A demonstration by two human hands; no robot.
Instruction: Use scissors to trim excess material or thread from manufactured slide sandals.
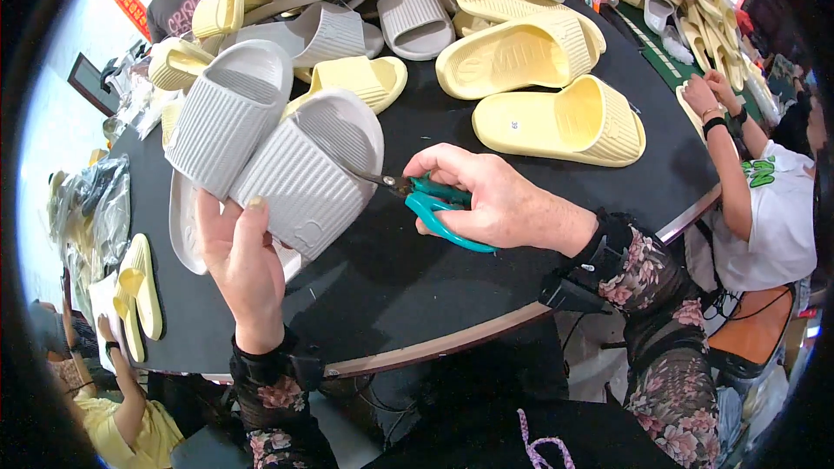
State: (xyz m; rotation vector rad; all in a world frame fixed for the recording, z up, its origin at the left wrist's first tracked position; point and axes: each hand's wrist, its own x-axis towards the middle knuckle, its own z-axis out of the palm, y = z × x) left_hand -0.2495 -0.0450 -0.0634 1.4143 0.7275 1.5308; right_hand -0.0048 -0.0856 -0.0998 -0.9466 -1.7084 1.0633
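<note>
— Which step is the person at?

— Trimming, it seems: the left hand [241,262] clasps a pair of grey slides [278,143] from below, above the black table [486,234]. The right hand [504,200] is curled around teal snips [430,200].

— Where do the slides sit against the blades?

— The tips touch the nearer slide's right edge; a steady, small cut seems called for.

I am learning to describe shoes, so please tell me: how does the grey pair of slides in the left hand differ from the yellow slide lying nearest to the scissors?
The grey pair of slides is grey, the yellow slide pale yellow. The grey pair is lifted and tilted by the left hand, soles showing; the yellow slide lies flat on the black table, untouched. The right hand puts green-handled scissors to the grey pair only. Both have ribbed, thick bodies.
</note>
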